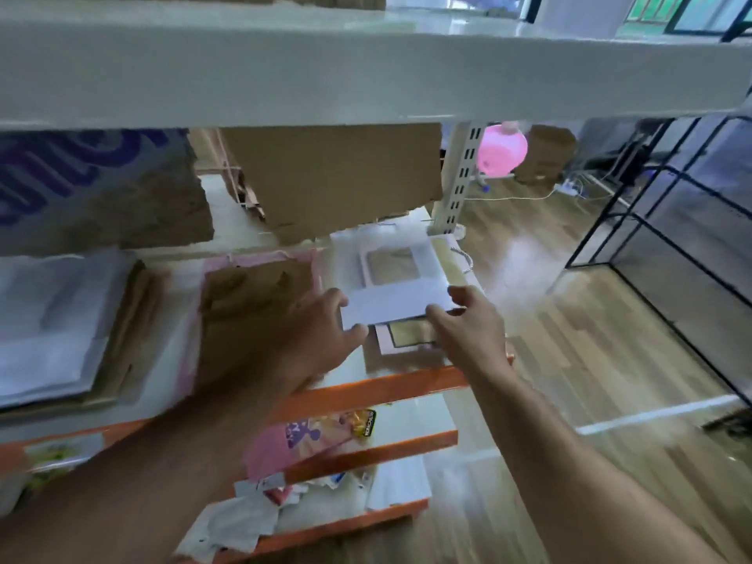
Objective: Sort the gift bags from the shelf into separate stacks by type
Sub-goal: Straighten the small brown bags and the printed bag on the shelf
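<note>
A flat white gift bag [396, 278] with a clear square window lies at the right end of the middle shelf [407, 382]. My left hand [325, 323] grips its near left corner. My right hand [468, 319] pinches its near right corner. Under it lies a pink gift bag [401, 337] with a window. To the left sits a brown paper bag [248, 315] on a pink bag [185, 376]. A stack of white bags [49, 319] over brown ones [130, 319] fills the shelf's left end.
Cardboard boxes [333, 177] hang low over the back of the shelf. The upper shelf board [366, 75] crosses the top of the view. Lower shelves hold pink packets [301, 437] and crumpled paper [240, 519]. A black wire rack [671, 238] stands on the wooden floor at right.
</note>
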A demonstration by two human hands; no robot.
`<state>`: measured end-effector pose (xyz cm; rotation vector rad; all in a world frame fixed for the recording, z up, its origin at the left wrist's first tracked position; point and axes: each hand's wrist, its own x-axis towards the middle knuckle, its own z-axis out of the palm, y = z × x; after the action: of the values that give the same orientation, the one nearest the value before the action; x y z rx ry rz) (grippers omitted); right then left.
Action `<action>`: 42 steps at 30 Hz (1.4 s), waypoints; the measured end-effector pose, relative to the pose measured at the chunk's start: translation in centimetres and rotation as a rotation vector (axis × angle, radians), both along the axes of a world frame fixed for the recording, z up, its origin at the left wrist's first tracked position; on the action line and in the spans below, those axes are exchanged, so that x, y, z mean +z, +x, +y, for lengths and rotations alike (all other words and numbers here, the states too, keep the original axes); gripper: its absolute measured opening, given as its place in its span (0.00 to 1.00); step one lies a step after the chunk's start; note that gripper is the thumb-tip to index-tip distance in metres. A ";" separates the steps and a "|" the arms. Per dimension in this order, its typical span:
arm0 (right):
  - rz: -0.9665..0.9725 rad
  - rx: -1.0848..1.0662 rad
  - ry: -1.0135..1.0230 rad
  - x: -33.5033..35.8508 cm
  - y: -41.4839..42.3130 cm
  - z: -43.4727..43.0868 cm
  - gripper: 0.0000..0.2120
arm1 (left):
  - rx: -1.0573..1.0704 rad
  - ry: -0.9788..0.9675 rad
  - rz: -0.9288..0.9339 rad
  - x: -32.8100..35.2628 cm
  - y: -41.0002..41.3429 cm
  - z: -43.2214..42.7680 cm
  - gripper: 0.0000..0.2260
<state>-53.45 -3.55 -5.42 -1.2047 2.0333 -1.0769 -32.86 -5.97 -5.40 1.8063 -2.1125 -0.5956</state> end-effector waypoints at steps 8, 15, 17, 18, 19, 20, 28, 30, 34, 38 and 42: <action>0.009 0.029 0.173 0.4 -2.1 -4.7 0.23 | 0.212 0.127 0.149 0.2 -2.5 -3.9 0.25; -0.313 -0.008 0.243 -0.1 -1.1 -6.1 0.15 | 0.243 0.129 0.204 0.3 -2.4 -3.8 0.23; -0.277 0.026 0.251 -0.2 -0.8 -6.3 0.17 | 0.224 0.155 0.221 0.1 -2.2 -3.5 0.22; -0.292 0.028 0.249 -0.1 -0.5 -6.3 0.16 | 0.220 0.164 0.234 -0.1 -2.1 -3.4 0.21; -0.333 0.030 0.243 0.1 -0.3 -6.2 0.17 | 0.221 0.170 0.245 -0.1 -2.1 -3.3 0.20; -0.365 0.035 0.253 0.0 -0.3 -6.4 0.18 | 0.223 0.172 0.250 -0.2 -2.0 -3.2 0.19; -0.387 0.159 0.203 0.4 0.9 -6.7 0.08 | 0.205 0.156 0.273 0.3 -2.0 -2.7 0.18; -0.250 0.158 0.168 0.0 1.2 -7.0 0.11 | 0.197 0.151 0.289 0.3 -2.0 -2.6 0.18; -0.185 0.098 0.042 0.3 0.4 -6.5 0.14 | 0.187 0.093 0.296 0.4 -1.6 -2.0 0.18; -0.265 0.025 -0.125 1.1 -0.4 -5.8 0.14 | 0.188 0.014 0.287 1.2 -0.9 -1.2 0.20; -0.336 0.021 -0.184 2.0 0.9 -4.8 0.16 | 0.188 -0.076 0.337 2.2 1.1 -0.4 0.23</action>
<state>-52.51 -8.34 -3.45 -1.0456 1.6926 -1.3776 -31.76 -6.35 -3.25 1.7009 -1.7014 -0.7033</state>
